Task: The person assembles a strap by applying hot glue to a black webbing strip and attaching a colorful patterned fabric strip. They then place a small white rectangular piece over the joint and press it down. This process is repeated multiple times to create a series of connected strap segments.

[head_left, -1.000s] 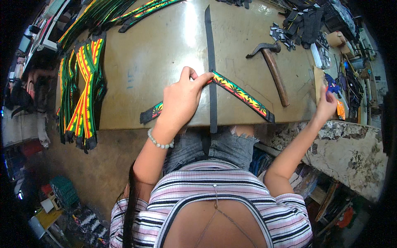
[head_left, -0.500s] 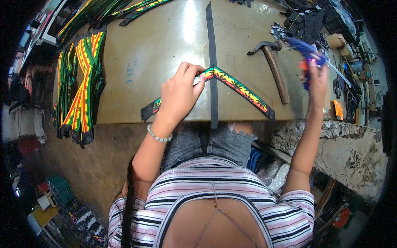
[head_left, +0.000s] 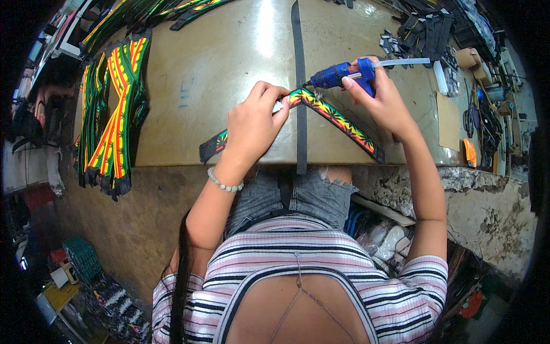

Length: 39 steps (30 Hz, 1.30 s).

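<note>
- Two hands in frame, both the person's own; one blue glue gun (head_left: 338, 73), one black strap (head_left: 299, 86), one patterned strap (head_left: 338, 119) (green, yellow and red) folded into a V at frame centre.
- One stack of finished patterned straps (head_left: 112, 114) at the left edge of the table (head_left: 217, 69), well apart from the hands; exact count in the stack cannot be told.
- Left hand (head_left: 252, 123), centre of frame: fingers pinched narrow on the fold of the patterned strap, pressing it to the black strap that runs top to bottom.
- Right hand (head_left: 384, 97), right of centre: closed around the glue gun's handle; nozzle tip at the apex of the V, just beside the left fingertips; a clear glue stick juts from the gun's back end.
</note>
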Tool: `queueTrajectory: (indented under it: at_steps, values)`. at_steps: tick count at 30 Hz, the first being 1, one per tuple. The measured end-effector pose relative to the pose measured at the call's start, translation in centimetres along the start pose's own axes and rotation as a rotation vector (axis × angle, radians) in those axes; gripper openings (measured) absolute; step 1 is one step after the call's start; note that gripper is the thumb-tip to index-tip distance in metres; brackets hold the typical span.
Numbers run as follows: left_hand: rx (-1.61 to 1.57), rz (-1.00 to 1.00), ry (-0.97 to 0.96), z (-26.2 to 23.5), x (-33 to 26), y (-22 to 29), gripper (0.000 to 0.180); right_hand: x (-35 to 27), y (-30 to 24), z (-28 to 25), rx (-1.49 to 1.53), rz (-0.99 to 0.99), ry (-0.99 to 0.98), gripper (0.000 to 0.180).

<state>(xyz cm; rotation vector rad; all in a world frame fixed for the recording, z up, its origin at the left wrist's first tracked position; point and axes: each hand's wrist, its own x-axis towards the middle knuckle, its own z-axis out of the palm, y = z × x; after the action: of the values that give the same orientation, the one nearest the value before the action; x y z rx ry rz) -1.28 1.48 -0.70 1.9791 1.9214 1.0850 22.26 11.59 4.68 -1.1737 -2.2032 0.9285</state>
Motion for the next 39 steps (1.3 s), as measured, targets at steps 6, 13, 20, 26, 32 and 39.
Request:
queueTrajectory:
  at_steps: [6,13,20,26,32,39]
  values:
    - [-0.010,-0.082,-0.062,-0.1,0.0,0.1,0.014,-1.8,-1.1,-0.4,-0.106,0.018,-0.049,0.049]
    - [-0.007,-0.059,-0.030,0.0,0.0,0.3,0.013,-4.5,-1.7,0.3,-0.109,-0.016,-0.026,0.048]
    - [0.010,-0.058,-0.029,0.1,-0.1,0.2,0.014,-5.9,-1.5,-1.1,0.044,0.036,-0.131,0.045]
    - [0.014,0.004,-0.016,0.0,-0.2,0.3,0.010,-8.7,9.5,-9.7,-0.183,0.223,0.917,0.040]
    - [0.002,-0.064,-0.093,-0.8,-0.8,1.0,0.011,-15.2,13.5,-15.7,-0.868,1.075,0.647,0.065]
    - [0.028,0.003,-0.019,-0.4,-0.7,1.1,0.012,-0.6,12.1,-11.6,-0.239,0.175,0.509,0.036]
